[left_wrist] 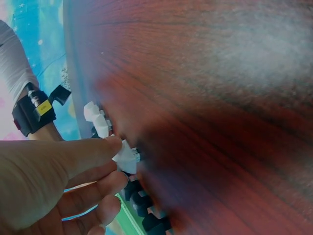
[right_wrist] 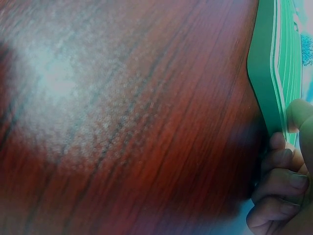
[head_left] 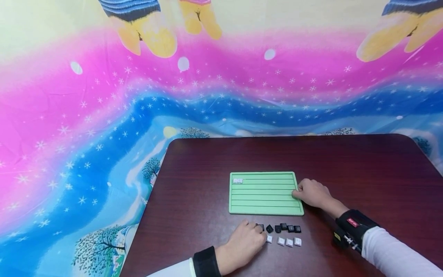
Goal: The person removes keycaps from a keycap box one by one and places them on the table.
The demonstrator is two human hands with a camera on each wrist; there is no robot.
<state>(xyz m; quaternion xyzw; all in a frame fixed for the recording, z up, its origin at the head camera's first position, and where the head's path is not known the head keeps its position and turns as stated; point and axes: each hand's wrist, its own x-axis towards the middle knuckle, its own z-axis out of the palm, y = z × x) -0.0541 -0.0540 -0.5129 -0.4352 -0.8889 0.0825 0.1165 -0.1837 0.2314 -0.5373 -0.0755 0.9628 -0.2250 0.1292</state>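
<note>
A green grooved tray (head_left: pixel 264 194) lies on the dark wooden table (head_left: pixel 207 173), with two white keycaps (head_left: pixel 237 180) in its top-left groove. My right hand (head_left: pixel 311 193) holds the tray's right edge (right_wrist: pixel 266 98), thumb on top and fingers curled at the rim. In front of the tray lie a row of black keycaps (head_left: pixel 283 228) and a row of white keycaps (head_left: pixel 288 242). My left hand (head_left: pixel 243 242) sits at the left end of these rows and pinches a white keycap (left_wrist: pixel 128 157) between thumb and fingers.
A bright pink and blue printed cloth (head_left: pixel 86 134) covers the area behind and to the left of the table. The table's left edge (head_left: pixel 149 207) runs close to my left forearm. Both wrists wear black bands.
</note>
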